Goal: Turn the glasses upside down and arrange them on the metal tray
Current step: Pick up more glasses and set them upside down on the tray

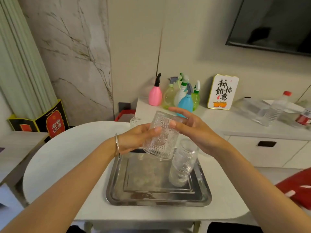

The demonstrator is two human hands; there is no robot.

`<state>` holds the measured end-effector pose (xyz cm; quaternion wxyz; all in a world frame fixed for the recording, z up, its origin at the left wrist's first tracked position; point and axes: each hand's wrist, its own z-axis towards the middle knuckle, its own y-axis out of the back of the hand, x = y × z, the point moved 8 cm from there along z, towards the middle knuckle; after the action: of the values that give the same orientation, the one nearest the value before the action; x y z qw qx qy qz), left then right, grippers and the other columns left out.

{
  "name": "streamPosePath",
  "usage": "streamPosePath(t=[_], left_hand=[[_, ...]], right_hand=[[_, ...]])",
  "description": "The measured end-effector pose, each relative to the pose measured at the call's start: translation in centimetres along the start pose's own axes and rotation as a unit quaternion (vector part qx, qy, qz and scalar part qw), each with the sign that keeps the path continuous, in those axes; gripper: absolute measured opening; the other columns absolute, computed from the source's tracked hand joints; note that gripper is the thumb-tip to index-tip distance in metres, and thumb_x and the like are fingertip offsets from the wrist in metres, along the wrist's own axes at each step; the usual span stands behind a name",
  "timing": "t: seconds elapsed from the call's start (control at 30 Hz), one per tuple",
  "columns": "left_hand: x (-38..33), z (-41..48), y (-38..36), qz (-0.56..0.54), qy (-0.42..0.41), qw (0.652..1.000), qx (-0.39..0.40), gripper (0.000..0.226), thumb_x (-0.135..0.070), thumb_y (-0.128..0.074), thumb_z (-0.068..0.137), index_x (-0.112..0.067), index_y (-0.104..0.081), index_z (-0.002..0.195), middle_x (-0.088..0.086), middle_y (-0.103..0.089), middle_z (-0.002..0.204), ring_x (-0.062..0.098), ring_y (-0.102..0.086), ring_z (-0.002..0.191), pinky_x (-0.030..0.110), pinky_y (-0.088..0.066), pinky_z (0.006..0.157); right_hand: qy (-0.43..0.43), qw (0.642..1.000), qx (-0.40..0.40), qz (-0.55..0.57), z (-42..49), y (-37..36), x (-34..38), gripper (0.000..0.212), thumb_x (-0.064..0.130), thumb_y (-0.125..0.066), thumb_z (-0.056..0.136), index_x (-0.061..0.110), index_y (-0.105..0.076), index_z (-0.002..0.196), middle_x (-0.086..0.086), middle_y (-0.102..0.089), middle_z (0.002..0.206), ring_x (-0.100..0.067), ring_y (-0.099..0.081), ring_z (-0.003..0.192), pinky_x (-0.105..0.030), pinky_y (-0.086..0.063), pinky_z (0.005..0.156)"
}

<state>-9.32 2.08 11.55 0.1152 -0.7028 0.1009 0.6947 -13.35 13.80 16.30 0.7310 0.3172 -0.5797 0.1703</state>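
A ribbed clear glass (159,137) is held tilted in the air above the far edge of the metal tray (158,197). My left hand (134,138) grips its left side and my right hand (190,130) holds its right side, thumb on the glass and fingers spread. Two glasses (183,163) stand upside down in a row along the right side of the tray. Another glass (135,121) stands upright on the white table beyond the tray, partly hidden behind my left hand.
The tray sits on a white oval table (67,157). Behind it a white counter (252,125) carries several spray bottles (178,95), a small sign (223,92) and a plastic water bottle (276,108). A red cloth (297,189) lies at the right edge.
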Motion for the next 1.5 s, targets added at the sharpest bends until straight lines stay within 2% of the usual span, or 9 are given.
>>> streamPosePath(t=[0.07,0.13,0.23,0.37,0.47,0.73,1.0,1.3,1.5], left_hand=[[0.2,0.1,-0.1,0.007,-0.013,1.000,-0.021,0.038,-0.042,-0.057,0.076,-0.029,-0.060,0.112,-0.008,-0.070,0.110,0.012,-0.064,0.107,0.022,-0.052,0.084],[1.0,0.4,0.6,0.040,-0.030,0.996,-0.077,0.034,-0.036,-0.060,0.077,-0.028,-0.061,0.110,-0.010,-0.071,0.106,0.010,-0.066,0.102,0.021,-0.052,0.084],[3.1,0.5,1.9,0.057,-0.037,0.983,-0.172,0.051,-0.032,-0.071,0.072,-0.023,-0.052,0.118,-0.010,-0.066,0.111,0.008,-0.065,0.101,0.019,-0.053,0.081],[6.0,1.1,2.0,0.065,-0.047,0.968,-0.237,0.069,-0.023,-0.081,0.063,-0.025,-0.044,0.121,-0.009,-0.055,0.121,0.003,-0.060,0.099,0.015,-0.053,0.073],[7.9,1.5,1.5,0.080,-0.040,0.964,-0.251,0.072,-0.025,-0.083,0.061,-0.029,-0.044,0.121,-0.007,-0.056,0.122,0.004,-0.060,0.100,0.017,-0.053,0.076],[10.1,2.2,0.8,0.128,-0.015,0.958,-0.255,0.081,-0.028,-0.085,0.058,-0.026,-0.041,0.126,-0.002,-0.054,0.127,0.018,-0.052,0.119,0.042,-0.043,0.103],[10.7,2.5,0.7,0.129,0.000,0.955,-0.266,0.079,-0.029,-0.084,0.059,-0.030,-0.038,0.124,-0.003,-0.052,0.127,0.018,-0.050,0.119,0.043,-0.042,0.104],[10.9,2.7,0.5,0.144,0.011,0.956,-0.254,0.079,-0.030,-0.083,0.061,-0.031,-0.037,0.124,-0.003,-0.050,0.129,0.019,-0.047,0.122,0.042,-0.041,0.104],[10.8,2.8,0.6,0.147,0.007,0.956,-0.254,0.079,-0.028,-0.083,0.061,-0.031,-0.036,0.125,-0.002,-0.050,0.128,0.019,-0.047,0.120,0.040,-0.042,0.103]], right_hand=[[0.005,1.000,-0.002,-0.028,-0.5,0.3,-0.4,0.058,0.044,-0.071,0.068,0.037,-0.052,0.123,0.012,-0.073,0.106,-0.005,-0.065,0.106,-0.021,-0.050,0.088],[0.006,0.998,-0.032,-0.058,-1.3,1.5,-1.4,0.056,0.050,-0.068,0.069,0.040,-0.052,0.121,0.016,-0.067,0.114,-0.001,-0.059,0.112,-0.024,-0.047,0.096],[-0.020,0.985,-0.111,-0.130,-2.9,4.2,-5.0,0.060,0.056,-0.062,0.071,0.037,-0.050,0.126,0.013,-0.055,0.132,-0.003,-0.049,0.123,-0.035,-0.036,0.110],[-0.069,0.974,-0.146,-0.162,-4.3,5.1,-10.0,0.075,0.058,-0.062,0.070,0.036,-0.039,0.137,0.016,-0.041,0.142,-0.002,-0.038,0.126,-0.024,-0.029,0.104],[-0.076,0.978,-0.148,-0.129,-4.1,4.7,-11.9,0.076,0.059,-0.061,0.069,0.036,-0.037,0.138,0.015,-0.040,0.142,-0.005,-0.039,0.126,-0.021,-0.030,0.099],[-0.067,0.981,-0.151,-0.106,-3.7,5.0,-13.5,0.060,0.040,-0.066,0.082,0.033,-0.041,0.136,0.011,-0.046,0.137,-0.005,-0.043,0.124,-0.019,-0.031,0.097],[-0.067,0.980,-0.153,-0.108,-3.6,5.2,-13.8,0.060,0.040,-0.066,0.082,0.034,-0.042,0.135,0.014,-0.047,0.135,-0.003,-0.042,0.121,-0.015,-0.031,0.093],[-0.062,0.978,-0.146,-0.131,-3.9,5.3,-13.6,0.060,0.042,-0.068,0.079,0.035,-0.043,0.134,0.018,-0.048,0.130,0.006,-0.047,0.111,0.005,-0.034,0.075],[-0.055,0.977,-0.142,-0.152,-4.0,5.3,-13.5,0.062,0.046,-0.066,0.079,0.034,-0.041,0.135,0.019,-0.046,0.129,0.002,-0.046,0.112,0.004,-0.034,0.075]])
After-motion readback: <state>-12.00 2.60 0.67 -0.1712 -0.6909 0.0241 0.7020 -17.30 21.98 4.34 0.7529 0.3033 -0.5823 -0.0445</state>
